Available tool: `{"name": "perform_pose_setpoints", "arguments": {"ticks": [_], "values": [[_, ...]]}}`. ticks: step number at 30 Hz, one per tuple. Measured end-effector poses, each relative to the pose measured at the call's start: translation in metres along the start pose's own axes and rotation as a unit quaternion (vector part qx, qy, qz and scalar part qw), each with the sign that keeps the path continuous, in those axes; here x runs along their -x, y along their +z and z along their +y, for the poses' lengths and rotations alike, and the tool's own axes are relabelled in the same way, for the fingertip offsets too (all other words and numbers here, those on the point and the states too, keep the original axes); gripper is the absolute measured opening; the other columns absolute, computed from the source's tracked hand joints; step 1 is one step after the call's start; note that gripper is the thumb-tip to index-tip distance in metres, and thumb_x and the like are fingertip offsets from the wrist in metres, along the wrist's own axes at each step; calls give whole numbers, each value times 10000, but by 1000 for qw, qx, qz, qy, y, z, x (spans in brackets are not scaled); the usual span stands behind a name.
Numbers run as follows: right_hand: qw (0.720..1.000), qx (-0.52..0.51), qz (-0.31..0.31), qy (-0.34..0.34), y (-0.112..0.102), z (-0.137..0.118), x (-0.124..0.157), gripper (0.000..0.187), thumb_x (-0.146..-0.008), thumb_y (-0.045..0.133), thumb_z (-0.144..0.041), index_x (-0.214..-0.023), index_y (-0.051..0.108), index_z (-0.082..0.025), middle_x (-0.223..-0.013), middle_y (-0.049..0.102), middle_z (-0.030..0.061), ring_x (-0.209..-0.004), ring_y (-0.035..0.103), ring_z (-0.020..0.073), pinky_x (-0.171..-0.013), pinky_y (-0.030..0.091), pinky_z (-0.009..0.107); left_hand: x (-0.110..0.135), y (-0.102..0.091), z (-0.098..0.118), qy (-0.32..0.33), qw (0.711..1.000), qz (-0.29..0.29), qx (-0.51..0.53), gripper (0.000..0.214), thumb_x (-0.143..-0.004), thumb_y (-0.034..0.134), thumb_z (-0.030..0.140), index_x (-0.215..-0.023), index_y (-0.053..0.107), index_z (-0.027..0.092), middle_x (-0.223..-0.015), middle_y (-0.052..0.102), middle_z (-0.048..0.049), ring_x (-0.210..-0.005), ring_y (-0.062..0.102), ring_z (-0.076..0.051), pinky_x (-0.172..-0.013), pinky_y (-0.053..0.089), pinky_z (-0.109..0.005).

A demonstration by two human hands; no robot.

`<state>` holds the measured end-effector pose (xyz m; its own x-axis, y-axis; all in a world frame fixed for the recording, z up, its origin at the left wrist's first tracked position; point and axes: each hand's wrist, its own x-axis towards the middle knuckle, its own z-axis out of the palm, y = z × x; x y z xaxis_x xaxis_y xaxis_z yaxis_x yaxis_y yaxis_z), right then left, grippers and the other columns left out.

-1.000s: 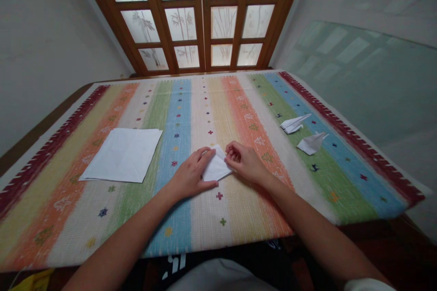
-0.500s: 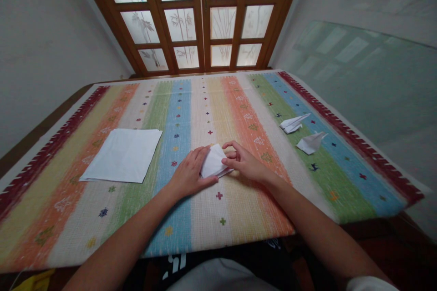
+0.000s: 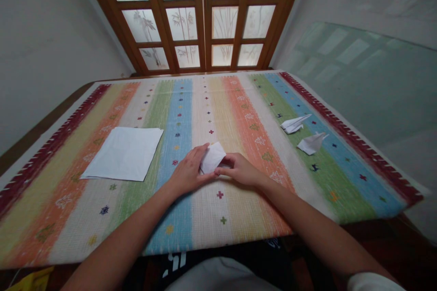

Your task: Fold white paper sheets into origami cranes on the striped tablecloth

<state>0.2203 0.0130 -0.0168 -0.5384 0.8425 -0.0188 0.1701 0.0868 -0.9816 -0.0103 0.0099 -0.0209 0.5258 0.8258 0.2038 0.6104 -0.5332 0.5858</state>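
A small piece of folded white paper (image 3: 213, 156) is between my hands, just above or on the striped tablecloth (image 3: 218, 223). My left hand (image 3: 190, 170) grips its left side, with the fingers behind and the thumb along the near edge. At its lower right corner, my right hand (image 3: 239, 169) pinches the paper between thumb and fingers. Some of the right fingertips are hidden behind the paper. The paper's inner folds are too small to make out.
Left of my hands lies a stack of square white sheets (image 3: 124, 153). Two folded paper cranes, one farther off (image 3: 294, 124) and one nearer (image 3: 311, 143), sit to the right. Wooden glazed doors (image 3: 205, 22) stand beyond the table's far edge.
My right hand has moved down slightly to the paper's lower right corner. The folded paper now looks narrower and more turned up. The left hand keeps its hold.
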Motion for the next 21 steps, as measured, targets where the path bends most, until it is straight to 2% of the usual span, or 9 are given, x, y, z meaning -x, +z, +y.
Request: {"name": "perform_pose_setpoints", "arguments": {"ticks": [3,6,13,15,18,21], "values": [[998,50,22,-9,4,1,0,169,-903,707,-278,-1000,790,-167,-1031,815,91,-948,736,234,-920,557,385,0,-9,-1,6,999,-38,24,908,-853,821,547,-1588,390,232,-1527,552,-193,-1381,578,-364,-1133,503,-562],[995,90,35,-29,5,0,0,175,-925,649,-263,-984,787,-174,-990,807,71,-879,713,210,-840,546,340,-1,-18,-4,-5,997,-63,43,807,-879,798,516,-1546,456,216,-1502,561,-185,-1324,613,-341,-1118,517,-531],[972,219,46,-67,6,-2,1,186,-974,563,-283,-917,698,-168,-869,717,64,-754,612,187,-717,453,307,-2,-19,-8,-11,998,-51,45,777,-855,817,481,-1526,492,263,-1475,577,-158,-1232,647,-318,-1029,567,-495],[971,226,32,-74,6,-1,0,222,-1014,512,-305,-928,668,-173,-870,700,63,-750,602,186,-726,450,313,-2,-17,-8,-15,998,-47,49,782,-854,820,474,-1529,486,261,-1461,585,-158,-1217,651,-316,-1009,575,-489],[973,214,13,-89,7,0,1,234,-1046,477,-337,-1037,649,-178,-979,718,86,-822,624,201,-794,478,336,-1,-14,-8,-22,998,-42,51,820,-851,824,484,-1541,460,231,-1466,584,-172,-1231,645,-323,-1015,572,-496],[978,186,-15,-93,7,-1,3,266,-980,628,-367,-1179,632,-189,-1071,733,91,-890,648,217,-846,510,353,-1,-13,-9,-22,998,-33,51,819,-862,809,482,-1546,445,217,-1472,586,-174,-1275,630,-333,-1055,552,-517]]}}
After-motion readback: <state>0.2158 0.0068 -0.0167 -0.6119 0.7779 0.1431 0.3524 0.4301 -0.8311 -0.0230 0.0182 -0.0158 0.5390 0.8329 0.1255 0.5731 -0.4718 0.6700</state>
